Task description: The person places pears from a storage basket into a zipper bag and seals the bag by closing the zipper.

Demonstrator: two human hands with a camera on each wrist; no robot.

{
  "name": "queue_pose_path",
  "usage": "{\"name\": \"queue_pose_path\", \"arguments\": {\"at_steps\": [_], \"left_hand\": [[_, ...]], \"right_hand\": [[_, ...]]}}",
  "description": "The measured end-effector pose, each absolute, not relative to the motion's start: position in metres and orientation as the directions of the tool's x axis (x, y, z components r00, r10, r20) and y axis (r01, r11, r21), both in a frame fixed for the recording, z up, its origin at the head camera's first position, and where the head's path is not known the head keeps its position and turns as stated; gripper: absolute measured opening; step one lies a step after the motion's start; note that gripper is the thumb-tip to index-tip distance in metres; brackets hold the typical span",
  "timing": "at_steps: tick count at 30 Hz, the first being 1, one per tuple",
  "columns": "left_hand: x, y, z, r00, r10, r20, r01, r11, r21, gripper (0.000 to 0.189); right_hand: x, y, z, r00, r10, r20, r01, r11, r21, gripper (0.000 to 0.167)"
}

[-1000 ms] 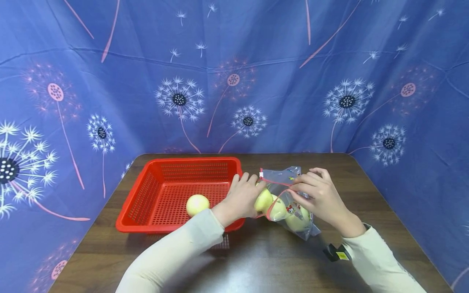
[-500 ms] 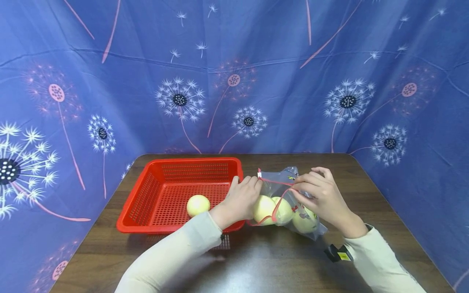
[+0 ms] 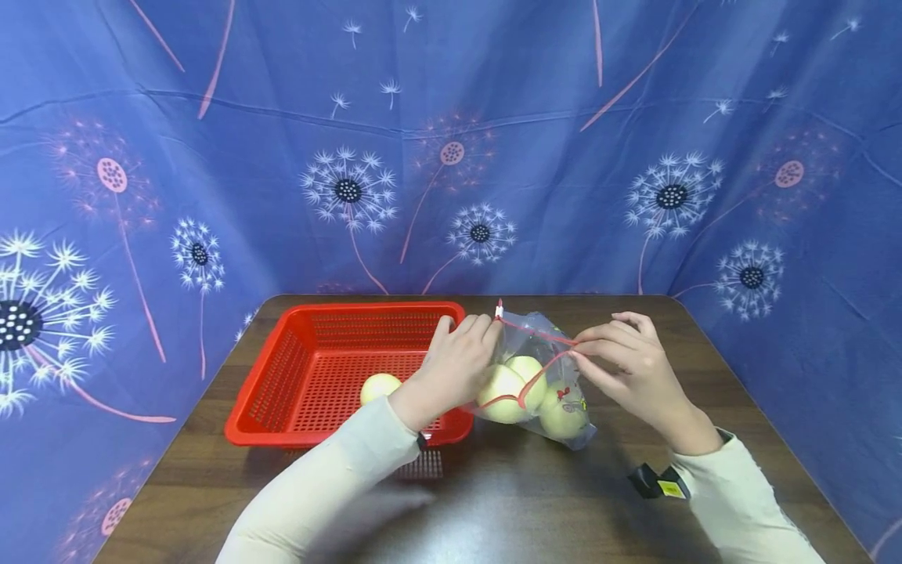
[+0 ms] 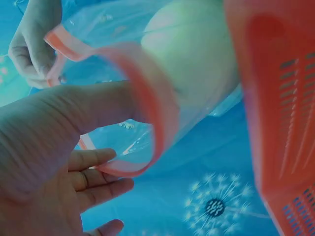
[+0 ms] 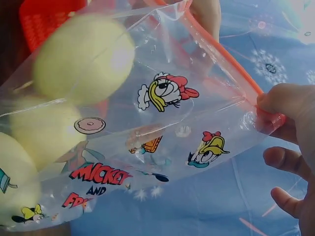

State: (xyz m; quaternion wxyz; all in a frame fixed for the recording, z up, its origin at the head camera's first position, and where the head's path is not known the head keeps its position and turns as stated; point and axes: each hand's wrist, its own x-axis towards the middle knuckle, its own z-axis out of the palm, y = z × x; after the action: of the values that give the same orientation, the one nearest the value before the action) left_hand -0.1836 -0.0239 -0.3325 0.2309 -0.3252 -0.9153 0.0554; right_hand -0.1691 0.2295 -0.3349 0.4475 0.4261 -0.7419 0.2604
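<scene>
My right hand pinches a red-edged corner of a clear zip bag between thumb and index finger, its other fingers loosely bent. The bag bears cartoon prints. Inside lie three pale yellow-green, apple-like round fruits. My left hand is at the bag's gaping mouth: its thumb reaches in past the red rim, and its other fingers spread at the opposite edge, almost straight. In the head view, the white zip slider is just above the left fingers. Another such fruit rests in the red basket.
The perforated basket stands left of the bag on a dark wooden table. A blue dandelion-print cloth hangs behind and at both sides. A black wrist device with a yellow label is at the right sleeve.
The left hand has let go of a fruit inside the bag. Both hands have shifted up, the right also slightly rightward, and the bag's mouth has risen, its fruits bunching together.
</scene>
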Motion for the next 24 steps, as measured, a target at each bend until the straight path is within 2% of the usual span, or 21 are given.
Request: {"name": "queue_pose_path", "arguments": {"at_steps": [3,7,10,14,18,24], "left_hand": [[-0.186,-0.028,-0.326,-0.654,0.636,0.409,0.593,0.767,-0.245,0.046],[-0.187,-0.032,-0.322,-0.654,0.66,0.369,0.606,0.749,-0.266,0.071],[-0.187,-0.034,-0.323,-0.657,0.675,0.335,0.617,0.737,-0.276,0.08],[-0.19,-0.04,-0.325,-0.615,0.709,0.345,0.669,0.701,-0.247,0.072],[-0.194,-0.05,-0.325,-0.561,0.741,0.368,0.743,0.647,-0.172,0.068],[-0.198,-0.071,-0.325,-0.555,0.743,0.374,0.774,0.626,-0.095,0.079]], "right_hand": [[-0.168,0.229,-0.331,-0.245,-0.388,0.888,-0.862,0.506,-0.016,0.037],[-0.168,0.228,-0.329,-0.249,-0.39,0.887,-0.857,0.515,-0.014,0.038],[-0.17,0.227,-0.33,-0.239,-0.393,0.888,-0.858,0.514,-0.003,0.037],[-0.171,0.226,-0.33,-0.23,-0.387,0.893,-0.85,0.526,0.009,0.037],[-0.171,0.227,-0.331,-0.229,-0.389,0.892,-0.842,0.54,0.019,0.037],[-0.171,0.227,-0.332,-0.239,-0.396,0.886,-0.839,0.544,0.017,0.038]]}}
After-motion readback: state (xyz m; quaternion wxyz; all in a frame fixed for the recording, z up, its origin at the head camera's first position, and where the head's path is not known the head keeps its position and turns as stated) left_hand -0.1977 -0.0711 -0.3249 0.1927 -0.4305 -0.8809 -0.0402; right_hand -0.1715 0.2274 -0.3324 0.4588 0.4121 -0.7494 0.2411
